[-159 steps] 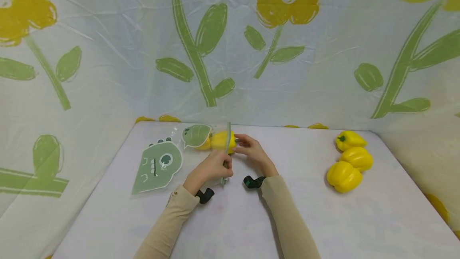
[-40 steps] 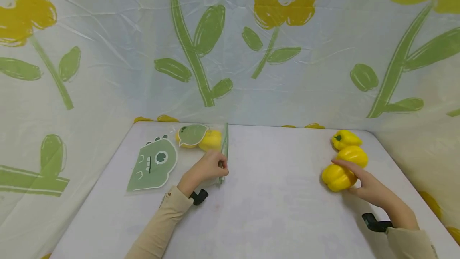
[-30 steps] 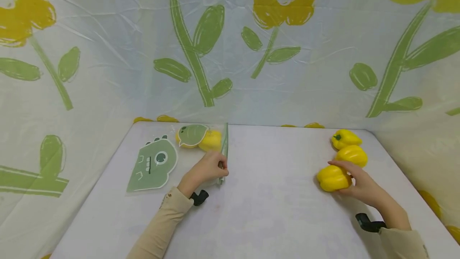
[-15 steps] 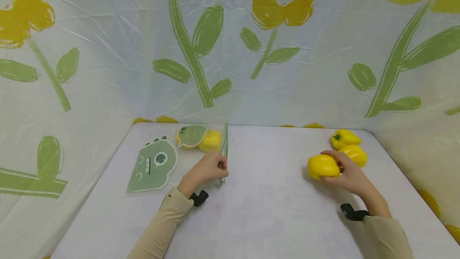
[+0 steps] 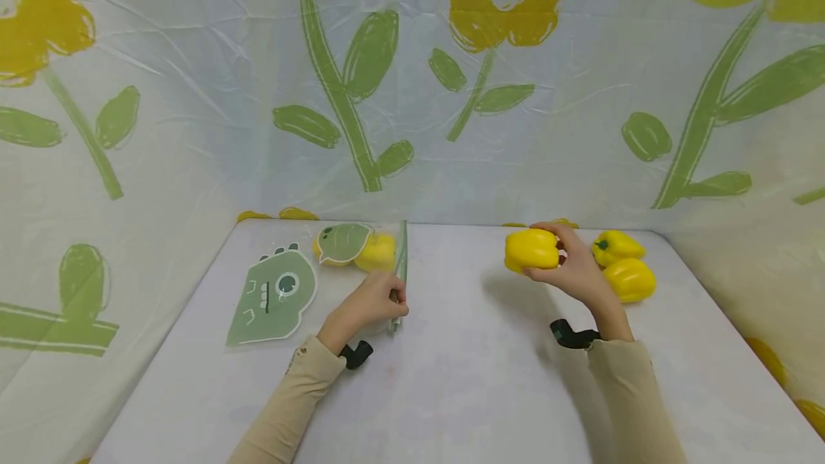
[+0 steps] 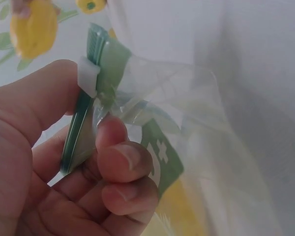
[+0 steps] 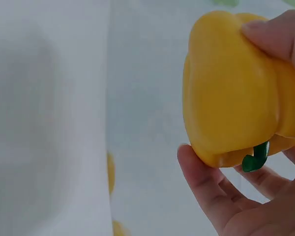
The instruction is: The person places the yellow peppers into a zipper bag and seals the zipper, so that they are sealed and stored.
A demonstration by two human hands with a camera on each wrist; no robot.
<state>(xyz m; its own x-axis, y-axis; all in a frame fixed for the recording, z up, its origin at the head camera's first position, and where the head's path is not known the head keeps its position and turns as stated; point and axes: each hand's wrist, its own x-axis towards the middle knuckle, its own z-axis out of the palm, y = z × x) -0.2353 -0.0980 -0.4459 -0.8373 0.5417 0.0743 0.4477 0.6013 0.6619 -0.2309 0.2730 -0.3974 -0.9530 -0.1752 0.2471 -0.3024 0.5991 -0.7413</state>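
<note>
My right hand point(image 5: 573, 271) grips a yellow bell pepper point(image 5: 531, 250) above the table, right of centre. In the right wrist view that bell pepper point(image 7: 231, 88) shows its green stem, with thumb and fingers on opposite sides of it. At the left, my left hand point(image 5: 370, 299) pinches the open edge of a clear zip bag point(image 5: 401, 256) printed with green cartoon shapes. The left wrist view shows the bag's green zip strip point(image 6: 78, 128) with a white slider point(image 6: 88, 76) near the thumb. Yellow peppers point(image 5: 376, 253) lie inside the bag, partly behind the print.
Two more yellow bell peppers, one point(image 5: 617, 248) behind the other point(image 5: 629, 280), lie at the right of the white table point(image 5: 445, 392). A green one-eyed monster print point(image 5: 273, 299) lies flat at the left. A flower-printed cloth point(image 5: 419, 185) hangs behind and at the sides.
The right hand has gone from the bag to the pepper group, taken the nearest bell pepper, lifted it and carried it left. The left hand stays at the bag's edge.
</note>
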